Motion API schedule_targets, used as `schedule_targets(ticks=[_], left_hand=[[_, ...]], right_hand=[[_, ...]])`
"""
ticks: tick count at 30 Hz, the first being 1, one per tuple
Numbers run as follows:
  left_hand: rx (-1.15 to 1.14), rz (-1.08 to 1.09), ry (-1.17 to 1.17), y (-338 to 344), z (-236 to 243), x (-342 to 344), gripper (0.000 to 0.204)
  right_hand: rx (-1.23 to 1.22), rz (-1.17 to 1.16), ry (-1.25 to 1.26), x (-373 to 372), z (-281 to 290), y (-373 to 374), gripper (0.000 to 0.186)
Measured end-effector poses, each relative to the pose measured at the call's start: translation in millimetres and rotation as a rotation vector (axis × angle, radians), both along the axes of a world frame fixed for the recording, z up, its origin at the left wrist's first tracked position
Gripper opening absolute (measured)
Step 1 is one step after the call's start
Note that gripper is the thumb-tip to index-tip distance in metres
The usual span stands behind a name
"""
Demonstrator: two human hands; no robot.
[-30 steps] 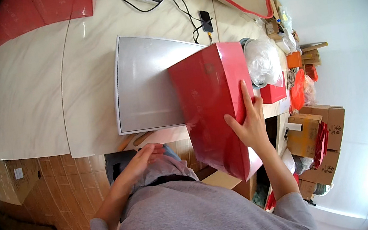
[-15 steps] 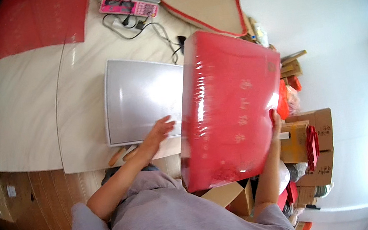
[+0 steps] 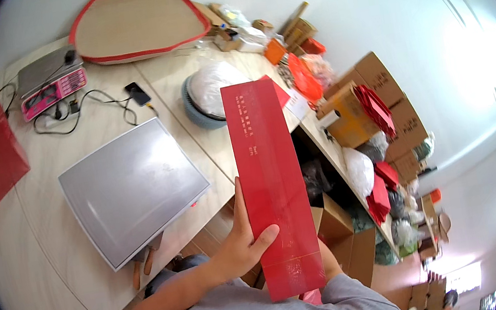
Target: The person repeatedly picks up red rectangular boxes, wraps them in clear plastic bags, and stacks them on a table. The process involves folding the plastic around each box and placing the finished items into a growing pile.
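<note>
In front of my chest stands a red gift box (image 3: 274, 177) in clear film, one narrow side turned up toward me. My left hand (image 3: 244, 239) grips its left edge, thumb lying over the narrow side and fingers reaching behind. My right forearm shows at the lower right of the box, but the hand itself is hidden behind it. Left of the box, a flat silver-grey panel (image 3: 134, 188) with a pale rim lies on the marbled table (image 3: 50, 248). Wooden-handled tools (image 3: 143, 267) poke out under its near edge.
A pink-fronted scale (image 3: 54, 91), cables and a phone (image 3: 137, 94) are on the table's far side. A blue basket (image 3: 199, 108) with white plastic stands behind the box. Open cartons (image 3: 356, 254) are low at right; a shelf with cartons and bags runs along the right wall.
The red box has turned from its broad face to a narrow side. My left hand, free before, now grips it. The view has swung right, and my right hand is out of sight.
</note>
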State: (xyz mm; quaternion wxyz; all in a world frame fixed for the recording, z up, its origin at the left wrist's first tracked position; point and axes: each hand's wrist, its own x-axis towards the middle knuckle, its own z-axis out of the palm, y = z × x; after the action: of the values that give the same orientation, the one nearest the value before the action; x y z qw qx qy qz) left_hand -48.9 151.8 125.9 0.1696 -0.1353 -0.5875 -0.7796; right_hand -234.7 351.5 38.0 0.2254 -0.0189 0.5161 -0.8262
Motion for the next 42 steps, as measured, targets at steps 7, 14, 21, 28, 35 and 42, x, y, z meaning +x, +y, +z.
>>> schedule_targets(ticks=[7,14,21,28,35,42], left_hand=[[-0.181,-0.076,-0.068,29.9,-1.6,-8.3,0.091],[-0.092,-0.138,-0.086,39.5,-3.0,-7.6,0.087],[0.636,-0.316,-0.672,-2.6,-36.5,-7.1,0.067],[0.553,-0.179,-0.505,-37.2,-61.1,-5.6,0.064],[0.787,0.055,-0.336,-92.6,-92.2,-17.8,0.063],[0.721,0.096,-0.263,-139.2,-83.7,-9.9,0.073]], right_hand=[[-0.037,-0.167,-0.066,53.5,-19.3,51.4,0.064],[0.057,-0.287,-0.037,59.8,-20.9,59.3,0.066],[0.071,-0.178,0.176,-10.7,55.9,41.9,0.068],[0.273,0.619,1.058,-4.9,200.2,-28.9,0.102],[0.641,0.442,1.513,37.3,220.9,-102.7,0.068],[0.275,0.445,0.507,21.2,166.5,-130.2,0.062]])
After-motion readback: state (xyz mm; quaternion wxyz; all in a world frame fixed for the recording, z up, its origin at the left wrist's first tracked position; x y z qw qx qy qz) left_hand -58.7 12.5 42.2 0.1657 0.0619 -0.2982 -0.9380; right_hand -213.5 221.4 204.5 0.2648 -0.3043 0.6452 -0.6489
